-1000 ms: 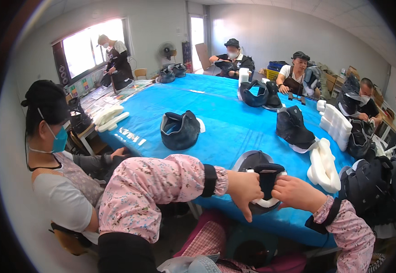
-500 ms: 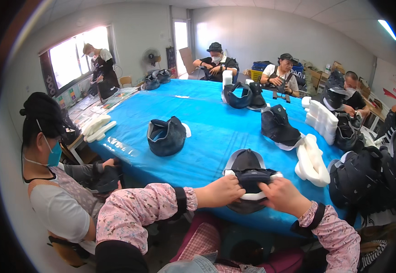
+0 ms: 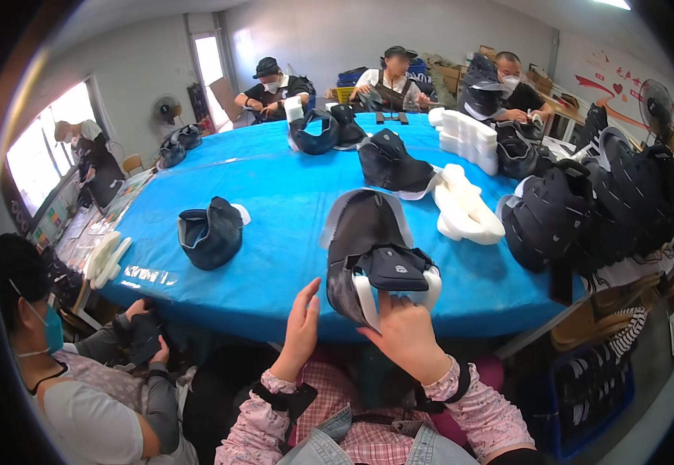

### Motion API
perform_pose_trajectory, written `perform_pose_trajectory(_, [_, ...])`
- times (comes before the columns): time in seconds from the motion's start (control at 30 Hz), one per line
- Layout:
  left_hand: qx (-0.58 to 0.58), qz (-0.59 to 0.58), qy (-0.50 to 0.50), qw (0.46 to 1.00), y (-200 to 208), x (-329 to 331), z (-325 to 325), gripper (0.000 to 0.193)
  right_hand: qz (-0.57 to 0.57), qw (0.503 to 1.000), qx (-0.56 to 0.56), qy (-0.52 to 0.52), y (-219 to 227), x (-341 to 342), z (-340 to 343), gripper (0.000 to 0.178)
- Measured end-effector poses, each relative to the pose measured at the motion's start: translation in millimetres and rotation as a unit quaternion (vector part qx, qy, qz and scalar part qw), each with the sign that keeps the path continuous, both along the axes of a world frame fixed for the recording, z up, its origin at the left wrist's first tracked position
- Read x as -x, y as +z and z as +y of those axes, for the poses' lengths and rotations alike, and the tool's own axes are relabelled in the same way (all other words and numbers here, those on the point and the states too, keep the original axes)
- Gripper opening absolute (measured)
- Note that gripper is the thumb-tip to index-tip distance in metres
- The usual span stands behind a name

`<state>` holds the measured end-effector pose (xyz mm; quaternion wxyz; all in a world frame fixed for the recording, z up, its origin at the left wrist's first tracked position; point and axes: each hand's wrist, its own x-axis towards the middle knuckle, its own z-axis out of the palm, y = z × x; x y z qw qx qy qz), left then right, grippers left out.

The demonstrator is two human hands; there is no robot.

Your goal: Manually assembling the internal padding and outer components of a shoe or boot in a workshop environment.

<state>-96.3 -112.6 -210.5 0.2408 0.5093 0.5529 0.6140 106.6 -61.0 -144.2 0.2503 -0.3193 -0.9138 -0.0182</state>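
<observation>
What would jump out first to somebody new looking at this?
Probably the big bright blue table cover spread across the middle of the view. At its near edge, the right hand touches a black padded piece with white strips showing at its near side, while the left hand is open just to its left. Over on the right, a heap of similar black pieces crowds the table's edge.
</observation>
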Motion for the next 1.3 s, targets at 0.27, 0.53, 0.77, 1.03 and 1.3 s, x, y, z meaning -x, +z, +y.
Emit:
perform_pose_trajectory(0.27, [0.001,-0.018,0.078,0.997,25,-18,7,0.026,0.19,0.973,0.086,0.1,-24,-17,-27,0.066])
perform_pose_trajectory(0.53, [0.029,-0.007,0.025,0.999,53,-33,-3,0.016,0.168,0.976,0.112,0.077,-26,-12,-31,0.049])
perform_pose_trajectory(0.77, [-0.065,0.2,0.088,0.974,69,-24,1,0.035,0.163,0.976,0.107,0.095,-22,-4,-24,0.045])
perform_pose_trajectory(1.03, [0.024,0.009,0.106,0.994,31,-29,6,0.028,0.185,0.975,0.029,0.122,-40,-36,-22,0.058])
perform_pose_trajectory(1.3, [0.062,0.119,0.089,0.987,50,-33,-11,0.03,0.163,0.974,0.041,0.153,-40,-40,-27,0.061])
